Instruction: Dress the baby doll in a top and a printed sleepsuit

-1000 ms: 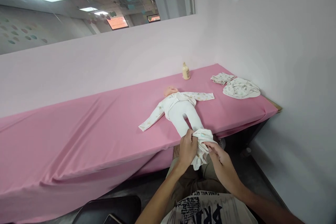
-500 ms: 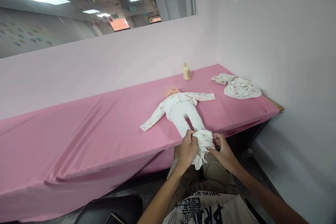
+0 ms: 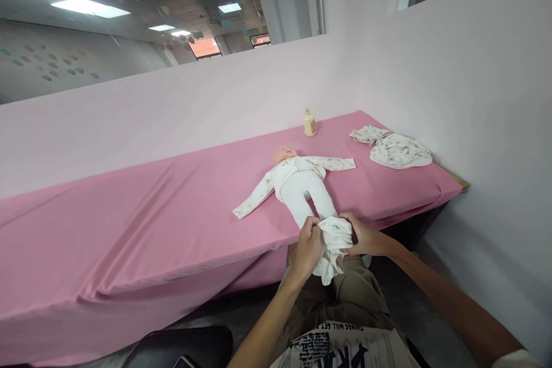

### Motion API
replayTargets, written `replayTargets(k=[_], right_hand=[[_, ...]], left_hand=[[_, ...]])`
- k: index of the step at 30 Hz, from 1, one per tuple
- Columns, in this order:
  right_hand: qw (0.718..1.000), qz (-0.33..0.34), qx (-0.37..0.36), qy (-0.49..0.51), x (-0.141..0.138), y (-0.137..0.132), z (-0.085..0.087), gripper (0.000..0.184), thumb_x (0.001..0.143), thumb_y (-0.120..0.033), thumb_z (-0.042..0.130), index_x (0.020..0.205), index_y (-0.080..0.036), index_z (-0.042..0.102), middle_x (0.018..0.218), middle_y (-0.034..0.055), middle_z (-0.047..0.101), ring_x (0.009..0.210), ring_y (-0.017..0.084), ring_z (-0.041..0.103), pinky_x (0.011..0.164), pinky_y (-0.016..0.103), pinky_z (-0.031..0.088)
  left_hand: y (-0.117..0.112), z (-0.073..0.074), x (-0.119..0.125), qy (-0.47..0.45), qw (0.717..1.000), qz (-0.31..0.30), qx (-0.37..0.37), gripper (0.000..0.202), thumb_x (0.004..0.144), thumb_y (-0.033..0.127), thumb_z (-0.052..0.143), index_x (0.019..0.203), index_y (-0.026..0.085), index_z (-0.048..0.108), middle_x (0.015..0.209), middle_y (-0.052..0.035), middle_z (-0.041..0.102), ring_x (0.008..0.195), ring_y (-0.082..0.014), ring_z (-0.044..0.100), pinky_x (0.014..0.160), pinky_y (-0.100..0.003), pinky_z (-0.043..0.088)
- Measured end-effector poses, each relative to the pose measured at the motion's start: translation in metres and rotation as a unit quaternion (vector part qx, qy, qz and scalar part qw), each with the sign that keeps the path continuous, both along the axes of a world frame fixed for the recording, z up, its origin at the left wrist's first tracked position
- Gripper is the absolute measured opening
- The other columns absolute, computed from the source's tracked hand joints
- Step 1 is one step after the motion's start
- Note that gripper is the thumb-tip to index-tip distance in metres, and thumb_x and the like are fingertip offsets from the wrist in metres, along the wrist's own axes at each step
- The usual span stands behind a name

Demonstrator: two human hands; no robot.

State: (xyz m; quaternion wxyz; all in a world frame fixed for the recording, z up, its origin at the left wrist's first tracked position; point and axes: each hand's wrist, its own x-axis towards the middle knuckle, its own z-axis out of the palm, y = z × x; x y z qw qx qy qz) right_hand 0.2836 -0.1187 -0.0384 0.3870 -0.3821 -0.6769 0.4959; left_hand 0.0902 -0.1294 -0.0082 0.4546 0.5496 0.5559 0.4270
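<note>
A baby doll [image 3: 304,187] lies on its back at the front edge of the pink-covered table, in a white top with printed sleeves and plain white on its legs. Its head points away from me. Just in front of the doll's lower legs I hold a bunched, white printed baby garment [image 3: 334,238]; folds hide its exact kind. My left hand [image 3: 309,247] is closed on the garment's left side. My right hand [image 3: 364,236] grips its right side, the thumb at the top edge and the other fingers partly hidden behind the cloth.
Pink cloth [image 3: 150,230] covers the long table. A cream pump bottle [image 3: 310,123] stands near the wall. Two folded printed cloth items [image 3: 400,151] lie at the right end. A black chair seat [image 3: 181,348] is at lower left. White walls border the back and right.
My right hand has shifted up along the garment's right side, with its thumb now over the top edge. The left hand keeps its hold. The view has tilted slightly.
</note>
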Motion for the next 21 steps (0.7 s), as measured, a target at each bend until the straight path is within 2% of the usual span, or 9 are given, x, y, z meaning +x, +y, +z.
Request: replayTargets(k=[4,6,8,12,14,18,21], right_hand=[[0.997,0.026,-0.025,0.063,-0.012,0.000,-0.017,0.092,0.060,-0.019,0.081,0.140,-0.022,0.036,0.128,0.0106,0.054,0.109,0.022,0.058,0.091,0.035,0.048],[0.994,0.049,-0.046,0.091,-0.018,0.001,-0.026,0.099,0.063,-0.015,0.079,0.146,-0.024,0.026,0.134,0.0120,0.049,0.111,0.022,0.057,0.091,0.035,0.048],[0.993,0.049,-0.048,0.097,-0.022,0.002,-0.031,0.098,0.066,-0.013,0.076,0.147,-0.026,0.023,0.135,0.0119,0.049,0.111,0.021,0.057,0.091,0.035,0.049],[0.997,0.024,-0.005,0.068,-0.024,0.004,-0.022,0.074,0.073,-0.017,0.072,0.139,-0.023,0.041,0.128,0.0092,0.057,0.110,0.022,0.057,0.095,0.037,0.047],[0.999,0.023,-0.004,0.045,-0.023,0.008,-0.012,0.062,0.073,-0.022,0.073,0.131,-0.021,0.050,0.120,0.0080,0.062,0.104,0.022,0.060,0.091,0.037,0.049],[0.998,0.031,-0.038,0.041,-0.020,0.019,-0.003,0.053,0.068,-0.027,0.076,0.118,-0.019,0.061,0.111,0.0062,0.068,0.095,0.023,0.063,0.085,0.037,0.051],[0.997,-0.007,-0.060,0.041,-0.021,0.026,-0.005,0.038,0.071,-0.023,0.068,0.109,-0.019,0.066,0.103,0.0043,0.071,0.093,0.023,0.065,0.083,0.037,0.051]], left_hand=[[0.001,-0.002,0.001,-0.027,1.000,0.009,-0.003,0.010,0.085,0.021,0.039,0.077,0.020,0.045,0.072,0.0024,0.046,0.071,-0.0130,0.046,0.066,-0.022,0.038],[0.000,-0.002,0.001,-0.011,1.000,0.005,0.026,0.011,0.087,0.021,0.037,0.081,0.020,0.046,0.076,0.0017,0.049,0.075,-0.0141,0.049,0.070,-0.024,0.040],[-0.001,-0.002,0.000,0.029,0.997,-0.003,0.071,0.013,0.088,0.019,0.036,0.087,0.020,0.048,0.083,-0.0002,0.054,0.082,-0.0157,0.052,0.075,-0.027,0.041],[0.000,-0.001,-0.006,0.121,0.978,-0.007,0.171,0.020,0.088,0.016,0.036,0.100,0.018,0.053,0.099,-0.0053,0.059,0.096,-0.0185,0.054,0.086,-0.032,0.041],[0.004,0.000,-0.009,0.155,0.968,-0.008,0.199,0.021,0.087,0.014,0.037,0.099,0.018,0.054,0.099,-0.0060,0.059,0.096,-0.0186,0.054,0.086,-0.032,0.041],[0.016,0.004,-0.011,0.204,0.961,0.015,0.184,0.015,0.083,0.011,0.038,0.083,0.019,0.051,0.086,-0.0037,0.059,0.083,-0.0177,0.055,0.076,-0.029,0.041],[0.024,0.008,-0.008,0.278,0.945,0.010,0.173,0.015,0.085,0.012,0.038,0.078,0.020,0.049,0.080,-0.0030,0.060,0.076,-0.0181,0.055,0.069,-0.029,0.039]])
